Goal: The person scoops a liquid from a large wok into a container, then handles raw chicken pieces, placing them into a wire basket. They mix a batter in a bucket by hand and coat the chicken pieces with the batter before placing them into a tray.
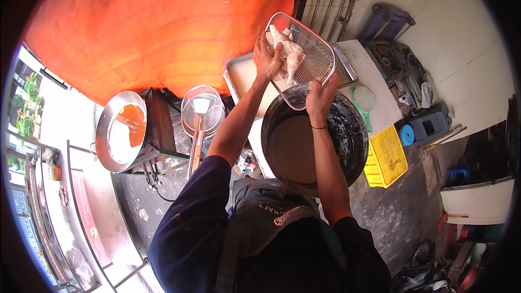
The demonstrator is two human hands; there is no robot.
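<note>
A rectangular wire-mesh basket (315, 55) is held tilted above a large black tub (346, 130) that has pale liquid (292, 146) in it and white residue on its inner wall. Pale, coated meat pieces, apparently chicken (291, 55), lie in the basket's left part. My left hand (267, 59) rests at the basket's left side, its fingers against the meat; whether it also grips the rim is unclear. My right hand (322, 97) is closed on the near right corner of the basket's metal rim. Behind the tub, partly under the basket, is a shallow tray (244, 77) with pale contents.
Left stands a wide metal wok (105, 130) on a burner stand. Nearer are round strainers (188, 110) with a long-handled spatula (200, 108) on them. Right of the tub are a green-rimmed strainer (363, 98) and a yellow plastic crate (386, 158). An orange sheet (163, 28) hangs behind.
</note>
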